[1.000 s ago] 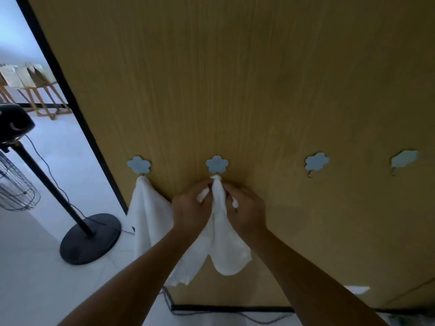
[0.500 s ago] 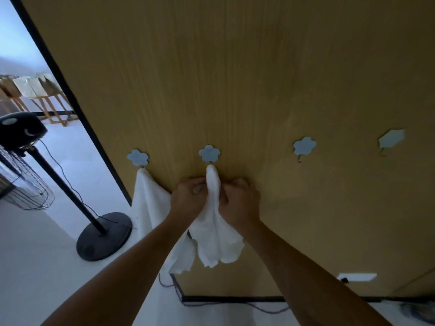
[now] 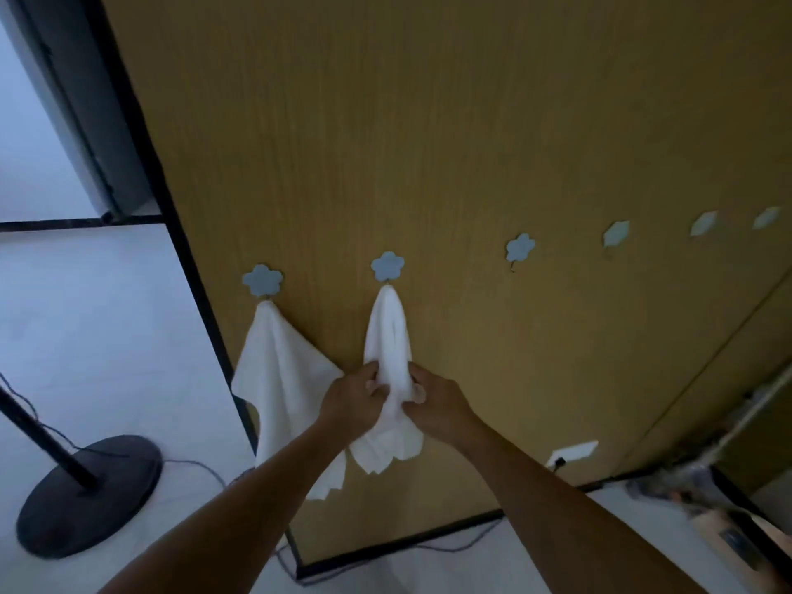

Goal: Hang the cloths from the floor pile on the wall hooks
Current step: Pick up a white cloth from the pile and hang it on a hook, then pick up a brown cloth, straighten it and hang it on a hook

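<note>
Head view: nearest the camera, two bare forearms rise from the bottom edge toward the middle of the frame, meeting at a white cloth. The left hand (image 3: 352,400) has its fingers curled into the cloth's left edge, and the right hand (image 3: 441,403) pinches its right edge, so both grasp the second cloth (image 3: 388,336) at about its midpoint, probably to draw it straight and settle it so it will not slip off. That cloth runs up in a narrow bunched strip to the second flower hook (image 3: 387,266), where its top is caught; its loose lower end fans out below the hands. Just left of it, the first cloth (image 3: 278,370) hangs free from the first flower hook (image 3: 262,279), spread wider and touched by neither hand. Both hooks sit on the wooden wall panel (image 3: 428,122), which fills the centre and right of the frame. Further right along the same row, a third flower hook (image 3: 520,248) is bare, and paler hooks beyond it also carry nothing, so more hanging likely remains. At lower left, a black stand base (image 3: 85,495) rests on the pale floor (image 3: 85,315). The floor pile is not clearly visible.
</note>
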`<state>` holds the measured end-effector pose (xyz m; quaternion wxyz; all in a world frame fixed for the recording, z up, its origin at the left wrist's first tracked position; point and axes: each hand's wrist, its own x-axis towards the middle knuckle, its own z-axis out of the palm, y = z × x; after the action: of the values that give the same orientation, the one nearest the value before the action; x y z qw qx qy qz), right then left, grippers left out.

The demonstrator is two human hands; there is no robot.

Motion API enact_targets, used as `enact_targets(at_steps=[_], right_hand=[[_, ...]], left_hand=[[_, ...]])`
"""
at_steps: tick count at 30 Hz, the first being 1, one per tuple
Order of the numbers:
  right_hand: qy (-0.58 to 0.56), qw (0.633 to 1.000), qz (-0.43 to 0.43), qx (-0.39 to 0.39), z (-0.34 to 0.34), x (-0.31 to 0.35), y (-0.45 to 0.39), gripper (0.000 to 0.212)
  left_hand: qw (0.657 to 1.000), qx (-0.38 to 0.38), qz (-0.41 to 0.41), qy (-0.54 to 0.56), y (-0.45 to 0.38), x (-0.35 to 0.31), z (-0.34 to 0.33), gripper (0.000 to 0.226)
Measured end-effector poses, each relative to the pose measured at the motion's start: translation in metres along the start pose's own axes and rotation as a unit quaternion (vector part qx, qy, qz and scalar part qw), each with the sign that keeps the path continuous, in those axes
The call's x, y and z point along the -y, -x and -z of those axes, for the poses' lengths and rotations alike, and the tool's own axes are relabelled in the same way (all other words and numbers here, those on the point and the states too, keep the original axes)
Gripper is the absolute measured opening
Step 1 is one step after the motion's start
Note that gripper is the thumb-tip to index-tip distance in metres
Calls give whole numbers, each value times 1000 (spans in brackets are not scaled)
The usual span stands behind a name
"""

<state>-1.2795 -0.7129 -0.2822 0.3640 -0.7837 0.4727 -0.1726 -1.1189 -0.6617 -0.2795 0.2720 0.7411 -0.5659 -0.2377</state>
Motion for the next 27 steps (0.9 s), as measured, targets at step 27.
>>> enact_targets(at_steps=[27], right_hand=[[80,824,-477,-294,3,-132,526,71]], left_hand=[[790,370,-467,-148,300,-182,-249,60]])
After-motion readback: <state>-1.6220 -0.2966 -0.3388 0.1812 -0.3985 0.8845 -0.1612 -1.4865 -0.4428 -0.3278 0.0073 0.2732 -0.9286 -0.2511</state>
